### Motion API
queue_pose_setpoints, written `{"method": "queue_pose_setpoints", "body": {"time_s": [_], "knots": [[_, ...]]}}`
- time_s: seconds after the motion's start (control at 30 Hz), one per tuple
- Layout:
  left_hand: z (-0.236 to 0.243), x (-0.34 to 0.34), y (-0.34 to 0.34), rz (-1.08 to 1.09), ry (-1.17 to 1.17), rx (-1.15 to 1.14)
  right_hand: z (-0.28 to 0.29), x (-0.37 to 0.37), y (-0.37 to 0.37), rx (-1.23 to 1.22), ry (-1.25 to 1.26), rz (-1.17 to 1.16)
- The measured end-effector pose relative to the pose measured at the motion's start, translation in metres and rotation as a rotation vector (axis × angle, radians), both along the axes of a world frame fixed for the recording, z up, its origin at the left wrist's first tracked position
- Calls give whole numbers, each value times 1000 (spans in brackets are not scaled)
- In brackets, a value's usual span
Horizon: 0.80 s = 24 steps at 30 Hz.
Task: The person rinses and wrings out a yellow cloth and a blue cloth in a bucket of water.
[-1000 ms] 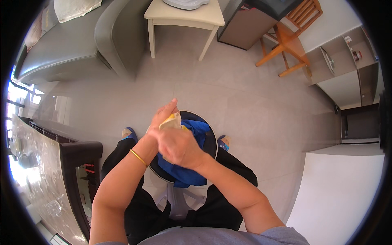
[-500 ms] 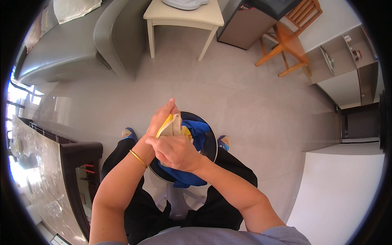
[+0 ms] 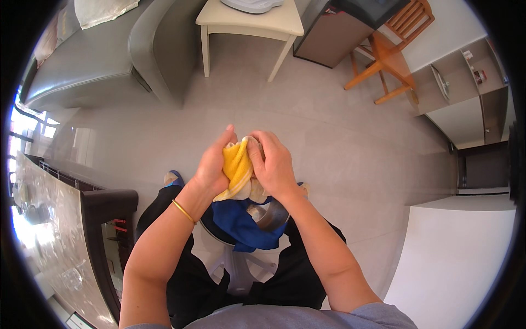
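Both hands are raised over the lap with a yellow cloth (image 3: 237, 164) between them, its edging white and its other side pale beige. My left hand (image 3: 211, 170) curls around the cloth's left side, thumb up. On the opposite side, my right hand (image 3: 274, 164) is closed on the cloth, its thumb pressed against the folded edge. Below them, a blue cloth (image 3: 235, 225) drapes over a round dark-rimmed vessel between my knees. Part of its shiny metallic inside (image 3: 272, 215) shows beside the blue cloth.
Grey plastic legs (image 3: 240, 271) show under the vessel. At left stands a marble-topped table (image 3: 55, 219), with a grey sofa (image 3: 93, 71) beyond. A cream table (image 3: 249, 24), wooden chair (image 3: 389, 55) and shelf unit (image 3: 455, 88) stand farther off; a white surface (image 3: 455, 247) is at right.
My right hand has moved up and away from the left wrist to the cloth's right side. The yellow face now shows more, and the vessel's metallic inside has come into view.
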<state>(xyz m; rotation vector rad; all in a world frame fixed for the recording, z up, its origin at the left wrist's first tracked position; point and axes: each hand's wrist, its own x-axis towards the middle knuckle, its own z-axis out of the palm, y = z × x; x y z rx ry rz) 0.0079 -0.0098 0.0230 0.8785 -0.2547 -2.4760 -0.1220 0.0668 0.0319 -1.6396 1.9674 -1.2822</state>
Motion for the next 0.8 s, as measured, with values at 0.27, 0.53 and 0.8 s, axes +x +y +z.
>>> {"method": "queue_pose_setpoints", "body": {"time_s": [0.27, 0.53, 0.8], "knots": [[6, -6, 2, 152, -314, -59, 19, 14, 2, 44, -328, 125], [-37, 10, 0, -159, 80, -134, 19, 51, 15, -284, 106, 426], [19, -13, 16, -135, -127, 10, 7, 1, 5, -167, 125, 103]]}}
